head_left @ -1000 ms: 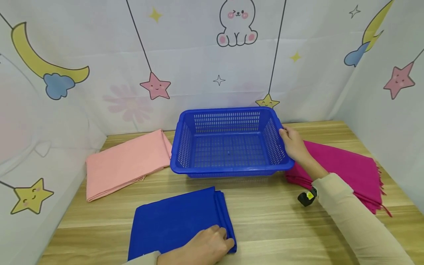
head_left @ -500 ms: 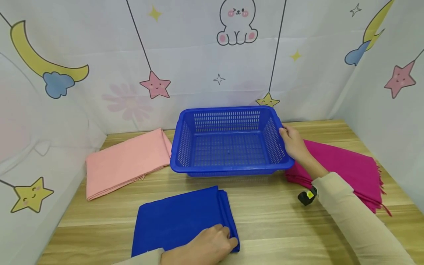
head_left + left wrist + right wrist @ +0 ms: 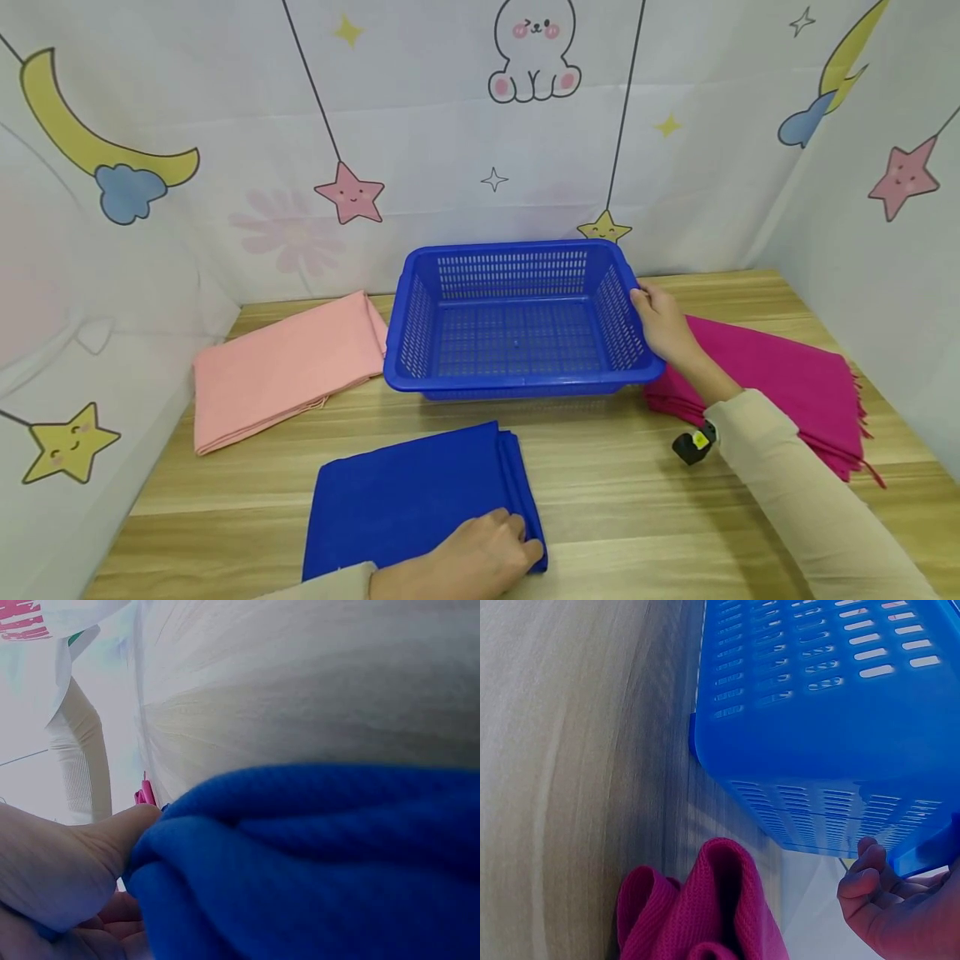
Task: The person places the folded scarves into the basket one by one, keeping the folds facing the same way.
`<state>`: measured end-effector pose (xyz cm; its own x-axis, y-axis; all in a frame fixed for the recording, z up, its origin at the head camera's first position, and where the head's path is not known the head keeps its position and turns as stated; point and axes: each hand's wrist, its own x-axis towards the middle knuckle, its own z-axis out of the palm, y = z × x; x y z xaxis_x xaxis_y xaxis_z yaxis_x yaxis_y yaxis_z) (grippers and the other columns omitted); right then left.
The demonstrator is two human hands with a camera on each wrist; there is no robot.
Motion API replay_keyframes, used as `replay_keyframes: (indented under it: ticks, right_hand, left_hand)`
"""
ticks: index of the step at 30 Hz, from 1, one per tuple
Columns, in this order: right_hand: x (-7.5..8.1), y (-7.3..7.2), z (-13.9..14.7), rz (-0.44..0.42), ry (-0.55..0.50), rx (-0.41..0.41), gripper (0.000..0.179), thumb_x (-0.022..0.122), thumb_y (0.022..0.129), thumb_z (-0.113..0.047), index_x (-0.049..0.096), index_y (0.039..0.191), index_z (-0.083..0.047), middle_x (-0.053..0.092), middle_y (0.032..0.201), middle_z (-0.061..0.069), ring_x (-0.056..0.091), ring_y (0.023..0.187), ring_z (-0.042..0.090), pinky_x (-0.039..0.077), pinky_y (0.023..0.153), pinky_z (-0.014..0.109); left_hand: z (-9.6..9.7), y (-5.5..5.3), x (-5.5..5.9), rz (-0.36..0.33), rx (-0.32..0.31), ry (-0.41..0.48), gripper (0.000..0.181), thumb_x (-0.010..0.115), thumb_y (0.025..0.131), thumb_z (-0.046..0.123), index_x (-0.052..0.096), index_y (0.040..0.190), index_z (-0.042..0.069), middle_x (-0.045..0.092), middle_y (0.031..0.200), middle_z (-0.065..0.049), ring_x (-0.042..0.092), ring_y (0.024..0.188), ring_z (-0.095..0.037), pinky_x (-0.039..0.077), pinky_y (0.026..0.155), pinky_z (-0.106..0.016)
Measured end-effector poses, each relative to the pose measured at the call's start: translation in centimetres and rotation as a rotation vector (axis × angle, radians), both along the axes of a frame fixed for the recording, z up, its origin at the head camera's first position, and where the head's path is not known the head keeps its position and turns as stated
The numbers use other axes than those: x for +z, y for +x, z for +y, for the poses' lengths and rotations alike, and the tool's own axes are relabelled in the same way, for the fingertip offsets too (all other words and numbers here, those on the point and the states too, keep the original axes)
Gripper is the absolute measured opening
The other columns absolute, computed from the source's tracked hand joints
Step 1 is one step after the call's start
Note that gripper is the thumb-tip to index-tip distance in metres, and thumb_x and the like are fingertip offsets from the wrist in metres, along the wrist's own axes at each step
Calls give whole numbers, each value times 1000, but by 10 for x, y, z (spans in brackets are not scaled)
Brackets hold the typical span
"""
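Observation:
A folded blue cloth (image 3: pixel 412 492) lies at the front of the table. My left hand (image 3: pixel 472 554) grips its right folded edge; in the left wrist view, thumb and fingers pinch the layered blue folds (image 3: pixel 300 862). Behind it stands a blue plastic basket (image 3: pixel 517 385) with slotted walls and nothing inside. My right hand (image 3: pixel 667 327) holds the basket's right rim, thumb over the top. From the right wrist view, the fingers (image 3: pixel 870 877) curl under the rim, outside the basket wall (image 3: pixel 802 742).
A folded pink cloth (image 3: pixel 288 371) lies left of the basket. To the right, partly beneath my right forearm, is a folded magenta cloth (image 3: pixel 787 383) with fringe. A printed white curtain (image 3: pixel 450 125) surrounds the wooden table (image 3: pixel 600 492) at the back and sides.
My left hand and the blue cloth have shifted slightly to the right. The right hand stays on the basket rim, and the basket keeps its place.

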<state>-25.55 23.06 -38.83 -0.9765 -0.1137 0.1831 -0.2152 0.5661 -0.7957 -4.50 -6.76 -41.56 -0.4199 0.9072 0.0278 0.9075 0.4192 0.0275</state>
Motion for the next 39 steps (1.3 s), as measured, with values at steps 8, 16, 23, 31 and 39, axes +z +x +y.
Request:
replay_keyframes:
  ticks: [8, 16, 23, 31, 39]
  right_hand:
    - [0, 0, 1, 5, 11, -7, 49, 29, 111, -22, 40, 143, 15, 59, 116, 33, 59, 99, 39, 49, 87, 48]
    - [-2, -1, 1, 27, -6, -15, 49, 30, 110, -20, 39, 142, 16, 58, 118, 35, 59, 102, 42, 46, 93, 52]
    - [-1, -1, 1, 29, 3, -16, 48, 31, 110, -20, 41, 141, 15, 60, 115, 33, 59, 100, 39, 48, 87, 44]
    - [0, -1, 0, 10, -11, -20, 50, 31, 110, -21, 37, 144, 16, 57, 120, 35, 58, 104, 42, 46, 95, 53]
    - [-1, -1, 0, 17, -14, -17, 50, 31, 110, -20, 37, 143, 16, 57, 121, 36, 58, 105, 43, 45, 96, 54]
  left_hand:
    - [2, 0, 0, -22, -3, -17, 39, 65, 92, 53, 76, 100, 16, 67, 83, 2, 57, 71, -4, 50, 59, -14]
    - [8, -2, 1, -49, -13, -33, 43, 65, 91, 56, 76, 102, 17, 67, 83, 3, 56, 70, -4, 49, 59, -14]
    - [13, -2, 2, -73, -38, -23, 40, 64, 92, 55, 75, 101, 17, 65, 79, 4, 50, 64, -1, 46, 56, -11]
    - [18, 0, -1, -14, -49, 1, 35, 65, 93, 51, 75, 97, 18, 64, 77, 4, 49, 62, -1, 46, 54, -11]
    - [21, 0, -2, -14, -55, 18, 36, 63, 94, 51, 75, 97, 18, 64, 76, 3, 50, 62, -2, 46, 54, -11]
